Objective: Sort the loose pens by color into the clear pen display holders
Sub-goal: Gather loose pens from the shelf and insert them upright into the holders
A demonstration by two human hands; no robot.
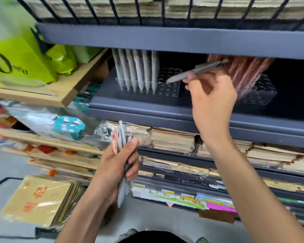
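My right hand pinches a single grey pen, its tip pointing left over the bare holes of the left clear holder. Several grey pens stand upright in that holder's left part. A second clear holder to the right carries pink pens, partly hidden behind my right hand. Lower down, my left hand grips a bundle of loose pens, mostly grey with at least one pink one at its left.
The holders sit on a dark grey shelf under a low shelf edge. Stacks of paper goods fill the shelves below. Green bags and wooden shelves stand at the left. A wrapped gold packet lies on the floor.
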